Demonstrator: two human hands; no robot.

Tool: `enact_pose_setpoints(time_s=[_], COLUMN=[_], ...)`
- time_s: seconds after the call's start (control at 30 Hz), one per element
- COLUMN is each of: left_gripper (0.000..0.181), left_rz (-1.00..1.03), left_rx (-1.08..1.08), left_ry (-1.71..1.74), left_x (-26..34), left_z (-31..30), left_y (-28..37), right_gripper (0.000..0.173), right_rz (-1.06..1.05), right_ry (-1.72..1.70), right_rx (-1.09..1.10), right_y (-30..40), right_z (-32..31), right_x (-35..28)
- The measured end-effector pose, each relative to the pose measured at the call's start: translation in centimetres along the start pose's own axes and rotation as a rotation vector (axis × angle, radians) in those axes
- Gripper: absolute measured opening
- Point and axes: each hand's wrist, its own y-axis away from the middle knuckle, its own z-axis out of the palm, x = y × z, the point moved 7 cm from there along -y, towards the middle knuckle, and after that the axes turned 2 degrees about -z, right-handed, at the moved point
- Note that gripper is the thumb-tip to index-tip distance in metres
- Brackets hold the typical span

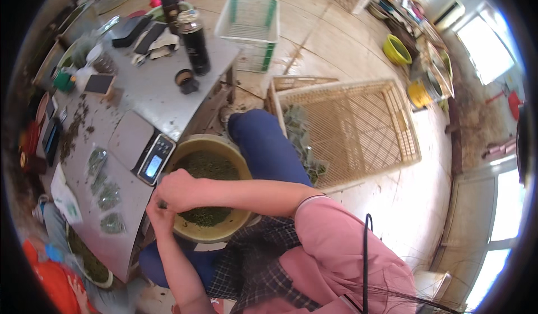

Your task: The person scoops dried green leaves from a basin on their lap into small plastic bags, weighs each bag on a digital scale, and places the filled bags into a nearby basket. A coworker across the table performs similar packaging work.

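Note:
My left hand [161, 218] and my right hand [178, 190] meet at the table edge, over the left rim of a yellowish tub [243, 169]. Their fingers pinch a small bag [162, 204], mostly hidden; only a bit of dark green and clear plastic shows between them. Finely chopped green leaves [206, 167] lie in the tub, which stands by my knees. Just beyond my hands is a digital scale [132, 139] with a lit display and a bare platform. Several clear bags of green leaves [110, 197] lie on the metal table [147, 91] left of it.
A slatted plastic crate [355, 124] with several filled bags [296, 124] stands right of my leg. A thermos [195, 47] and its cup [186, 80] stand on the table, near dark leaf scraps [75, 129]. Another person in red [63, 286] sits at lower left beside a second tub [110, 278].

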Motion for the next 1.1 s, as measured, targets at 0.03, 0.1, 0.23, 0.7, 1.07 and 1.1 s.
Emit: enact_pose_setpoints(time_s=[0.03,0.1,0.23,0.7,1.07,1.1], left_gripper=[0.041,0.039,0.036,0.032,0.022,0.021], left_rz=[0.022,0.017,-0.048,-0.111,-0.182,-0.194], left_rx=[-0.009,-0.017,-0.09,0.018,0.141,0.191], left_ry=[-0.022,-0.018,-0.053,0.135,0.147,0.126], left_x=[0.7,1.5,5.6,3.2,1.3,1.4], left_z=[0.1,1.0,2.4,0.7,-0.8,-2.1], left_y=[0.0,-0.5,0.4,0.0,1.1,1.5], right_gripper=[0.026,0.03,0.051,0.016,0.028,0.029], right_rz=[-0.017,-0.043,-0.105,0.889,1.324,1.359], right_ry=[-0.021,-0.061,0.062,-0.106,-0.105,-0.147], right_rx=[0.068,0.213,0.825,0.988,0.677,0.518], right_y=[0.9,2.9,12.2,39.9,42.1,39.7], right_z=[0.2,0.8,-8.0,-8.0,8.9,8.4], right_x=[0.1,0.7,-1.3,25.8,39.8,38.5])
